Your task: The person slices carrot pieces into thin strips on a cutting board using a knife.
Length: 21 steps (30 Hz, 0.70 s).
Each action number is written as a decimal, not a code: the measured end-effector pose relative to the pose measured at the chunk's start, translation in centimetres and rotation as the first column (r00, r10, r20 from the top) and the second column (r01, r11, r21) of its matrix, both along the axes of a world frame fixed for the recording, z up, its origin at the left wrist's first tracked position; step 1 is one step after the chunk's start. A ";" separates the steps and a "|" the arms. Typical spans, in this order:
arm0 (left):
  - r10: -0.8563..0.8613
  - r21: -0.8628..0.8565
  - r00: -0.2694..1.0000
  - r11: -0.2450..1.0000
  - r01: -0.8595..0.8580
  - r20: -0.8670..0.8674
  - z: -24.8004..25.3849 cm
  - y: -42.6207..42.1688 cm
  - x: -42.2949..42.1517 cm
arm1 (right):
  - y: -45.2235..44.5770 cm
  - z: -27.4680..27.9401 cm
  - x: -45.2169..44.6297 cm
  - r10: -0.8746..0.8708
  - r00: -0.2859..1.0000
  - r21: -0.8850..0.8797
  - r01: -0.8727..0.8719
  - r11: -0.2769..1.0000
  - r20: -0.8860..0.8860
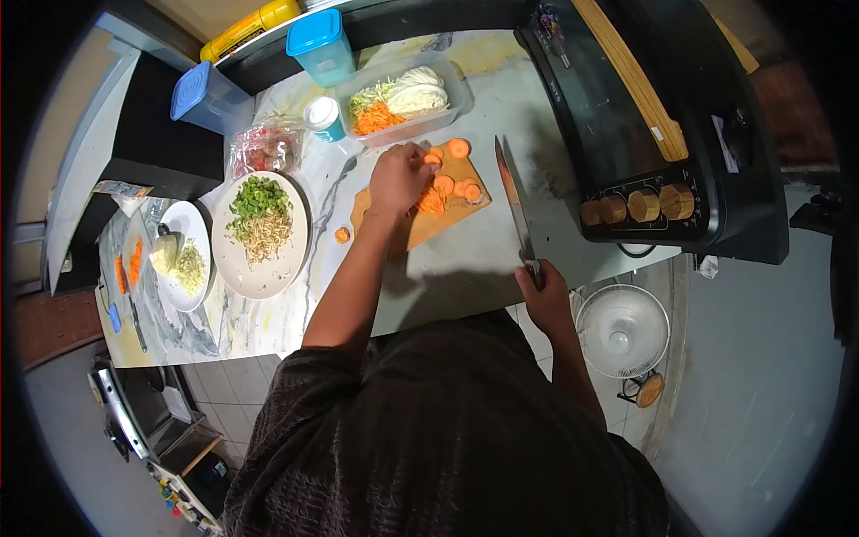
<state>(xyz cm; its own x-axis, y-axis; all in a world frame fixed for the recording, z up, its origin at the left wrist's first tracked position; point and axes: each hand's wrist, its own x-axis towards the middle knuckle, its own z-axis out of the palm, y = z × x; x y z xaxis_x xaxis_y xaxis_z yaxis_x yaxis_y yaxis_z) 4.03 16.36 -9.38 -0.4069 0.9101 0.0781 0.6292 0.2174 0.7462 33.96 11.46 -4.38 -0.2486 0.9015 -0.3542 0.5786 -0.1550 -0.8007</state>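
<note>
My right hand is wrapped round the handle of a long knife, whose blade points away from me, to the right of the wooden cutting board. Over the board, my left hand has its fingers bent down at the carrot slices; its fingertips are partly hidden, so what they hold is unclear. Round carrot slices lie at the board's far and right parts. Shredded carrot is heaped beside my left fingers. A small carrot piece sits off the board's left edge.
Beyond the board stands a plastic container of cabbage and shredded carrot. To the left are a plate of greens and sprouts, a white oval plate, a white tub and a blue-lidded container. A black oven is at right.
</note>
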 end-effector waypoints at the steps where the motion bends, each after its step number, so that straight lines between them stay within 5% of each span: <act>1: -0.022 0.072 0.990 0.997 0.033 -0.142 0.0 -0.2 0.0 | 0.5 0.0 0.1 -0.002 1.000 -0.003 0.002 1.000 -0.004; 5: -0.222 0.051 0.970 0.972 0.228 -0.102 0.7 -0.8 0.1 | 2.2 -0.9 0.2 0.033 0.999 0.048 -0.032 0.998 -0.032; 7: -0.375 0.012 0.888 0.920 0.392 -0.266 1.0 -0.8 0.1 | 3.0 -1.5 -0.1 0.045 0.996 0.064 -0.040 0.997 -0.080; 10: -0.416 -0.182 0.866 0.908 0.378 -0.276 2.1 -0.3 0.2 | 3.8 -1.8 -0.5 0.038 0.997 0.022 -0.037 0.999 -0.066; 14: -0.443 -0.207 0.860 0.893 0.399 -0.254 1.1 0.3 0.0 | 4.6 -3.2 -1.2 0.043 0.996 0.021 -0.041 0.999 -0.082; 21: -0.461 -0.073 0.870 0.887 0.455 -0.174 0.4 0.6 -0.2 | 5.2 -2.4 -1.3 0.110 0.992 -0.024 -0.111 0.993 -0.058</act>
<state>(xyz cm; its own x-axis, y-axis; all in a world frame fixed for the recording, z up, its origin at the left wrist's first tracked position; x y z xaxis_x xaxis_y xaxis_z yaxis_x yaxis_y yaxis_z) 3.85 16.96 -9.00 0.0746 0.9939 0.0812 0.7870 -0.1087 0.6073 32.67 16.63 -6.73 -0.3666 0.8576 -0.3608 0.5472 -0.1149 -0.8291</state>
